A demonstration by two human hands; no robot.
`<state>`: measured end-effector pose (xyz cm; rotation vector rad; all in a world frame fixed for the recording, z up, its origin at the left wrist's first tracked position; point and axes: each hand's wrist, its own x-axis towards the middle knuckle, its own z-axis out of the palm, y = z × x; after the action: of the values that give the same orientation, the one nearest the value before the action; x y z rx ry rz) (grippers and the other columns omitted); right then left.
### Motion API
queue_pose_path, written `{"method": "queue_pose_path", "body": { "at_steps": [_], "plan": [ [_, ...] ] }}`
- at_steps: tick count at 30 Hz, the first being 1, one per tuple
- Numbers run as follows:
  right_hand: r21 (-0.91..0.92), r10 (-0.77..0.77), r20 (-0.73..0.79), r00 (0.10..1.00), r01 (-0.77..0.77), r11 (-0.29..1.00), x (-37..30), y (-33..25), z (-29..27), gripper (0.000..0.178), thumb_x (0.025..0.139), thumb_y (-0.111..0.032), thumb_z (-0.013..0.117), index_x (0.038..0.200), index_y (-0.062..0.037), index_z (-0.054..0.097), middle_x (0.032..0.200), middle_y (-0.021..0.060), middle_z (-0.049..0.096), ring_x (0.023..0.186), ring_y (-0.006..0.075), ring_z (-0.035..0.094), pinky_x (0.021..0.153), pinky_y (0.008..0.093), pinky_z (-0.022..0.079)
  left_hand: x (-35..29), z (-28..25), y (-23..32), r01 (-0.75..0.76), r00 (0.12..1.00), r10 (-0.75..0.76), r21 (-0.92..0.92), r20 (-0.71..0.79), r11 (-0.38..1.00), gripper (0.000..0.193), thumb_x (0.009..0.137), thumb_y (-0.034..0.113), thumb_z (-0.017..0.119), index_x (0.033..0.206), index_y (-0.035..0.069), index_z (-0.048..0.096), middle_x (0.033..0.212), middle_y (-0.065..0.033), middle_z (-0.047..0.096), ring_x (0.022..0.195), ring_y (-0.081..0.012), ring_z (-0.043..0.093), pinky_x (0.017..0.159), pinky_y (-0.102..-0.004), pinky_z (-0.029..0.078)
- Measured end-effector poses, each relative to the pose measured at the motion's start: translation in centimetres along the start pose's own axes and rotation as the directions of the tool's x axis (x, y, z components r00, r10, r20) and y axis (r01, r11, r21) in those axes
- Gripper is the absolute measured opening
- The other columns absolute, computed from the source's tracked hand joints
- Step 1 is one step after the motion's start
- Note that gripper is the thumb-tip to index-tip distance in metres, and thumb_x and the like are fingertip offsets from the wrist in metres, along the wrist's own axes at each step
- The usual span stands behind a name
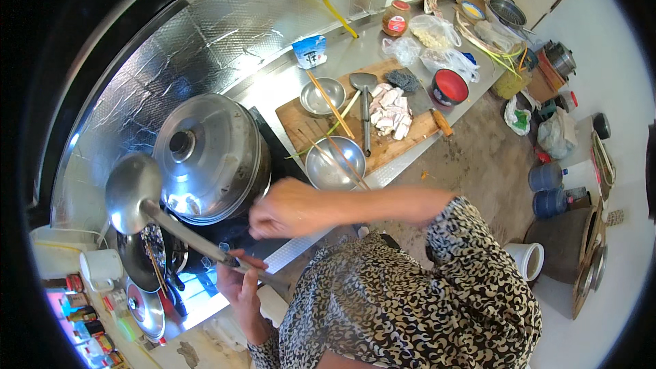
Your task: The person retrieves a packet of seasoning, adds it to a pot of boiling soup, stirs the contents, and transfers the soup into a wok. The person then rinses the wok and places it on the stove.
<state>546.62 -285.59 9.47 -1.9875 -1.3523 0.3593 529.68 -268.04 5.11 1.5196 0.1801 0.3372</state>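
My left hand (pixel 240 285) grips the handle of a large metal ladle (pixel 184 232). The ladle's round bowl is raised at the left, in front of the lidded steel pot (pixel 225 143) and above a dark wok (pixel 140 263). Curled fingers close my right hand (pixel 290 210), which is beside the pot near the counter's front edge; what it holds, if anything, is hidden. Just beyond that hand stands a steel bowl (pixel 328 171) with chopsticks (pixel 335 150) laid across it. A glass-lidded pan (pixel 147 311) sits at the lower left.
A cutting board (pixel 396 154) carries a spatula (pixel 365 119), sliced pale food (pixel 391 111), a dark scouring pad (pixel 402 80) and a smaller steel bowl (pixel 321 98). Farther along the counter are a red-lined bowl (pixel 450 87), a blue-white packet (pixel 310 52), a jar (pixel 396 19) and plastic bags.
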Motion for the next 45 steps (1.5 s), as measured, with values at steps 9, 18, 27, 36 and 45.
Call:
{"method": "queue_pose_path", "body": {
  "at_steps": [9, 18, 27, 36, 45],
  "plan": [
    [0.504, 0.614, -0.214, 0.760, -0.453, 0.735, -11.8, 1.3, 3.1, 0.024, 0.090, -0.014, 0.061, 0.109, -0.0006, 0.058, 0.083, 0.0164, 0.063, 0.070, 0.0276, 0.063, 0.065, 0.0369, 0.050, 6.1, 12.8, -1.1, -0.325, 0.878, 0.179, 0.279, 0.443, 0.904, 0.044, 0.082, 0.011, 0.075, 0.122, 0.001, 0.060, 0.123, -0.0126, 0.059, 0.115, -0.0238, 0.057, 0.099, -0.0346, 0.043],
    [0.566, 0.647, -0.687, 0.330, -0.316, 0.762, -20.4, 8.9, -0.7, 0.015, 0.090, -0.012, 0.068, 0.082, -0.0052, 0.057, 0.068, -0.0064, 0.045, 0.063, 0.0034, 0.039, 0.054, 0.0235, 0.035, 14.8, 8.1, 6.7, -0.268, 0.931, 0.341, 0.882, 0.133, 0.387, 0.037, 0.085, 0.016, 0.068, 0.119, 0.004, 0.063, 0.114, -0.0196, 0.064, 0.102, -0.0374, 0.063, 0.088, -0.0425, 0.051],
    [0.645, 0.699, -0.693, 0.178, -0.282, 0.711, -23.4, 12.1, -3.0, 0.034, 0.091, -0.018, 0.072, 0.070, -0.0092, 0.046, 0.066, -0.0093, 0.039, 0.061, 0.0030, 0.031, 0.053, 0.0222, 0.029, 23.4, 0.4, 6.8, -0.033, 0.995, 0.096, 0.972, 0.011, 0.231, 0.046, 0.083, 0.026, 0.069, 0.125, 0.009, 0.061, 0.108, -0.0208, 0.062, 0.101, -0.0394, 0.061, 0.086, -0.0446, 0.049],
    [0.665, 0.692, -0.708, 0.141, -0.196, 0.721, -25.3, 13.7, -3.6, 0.030, 0.090, -0.017, 0.073, 0.072, -0.0090, 0.050, 0.065, -0.0108, 0.037, 0.061, 0.0018, 0.031, 0.052, 0.0215, 0.027, 28.2, 2.3, 8.3, -0.102, 0.993, 0.084, 0.949, 0.081, 0.297, 0.036, 0.071, 0.024, 0.070, 0.094, -0.003, 0.066, 0.087, -0.0229, 0.066, 0.082, -0.0331, 0.067, 0.076, -0.0405, 0.052],
    [0.622, 0.654, -0.752, 0.081, -0.238, 0.746, -30.5, 15.8, -4.1, 0.028, 0.093, -0.020, 0.068, 0.075, -0.0094, 0.050, 0.062, -0.0064, 0.045, 0.053, 0.0033, 0.040, 0.047, 0.0219, 0.033, 37.8, 17.6, 12.2, -0.301, 0.952, 0.099, 0.838, 0.288, 0.456, 0.034, 0.073, 0.027, 0.069, 0.092, -0.002, 0.066, 0.076, -0.0141, 0.066, 0.067, -0.0239, 0.066, 0.063, -0.0354, 0.052]
  ]
}}
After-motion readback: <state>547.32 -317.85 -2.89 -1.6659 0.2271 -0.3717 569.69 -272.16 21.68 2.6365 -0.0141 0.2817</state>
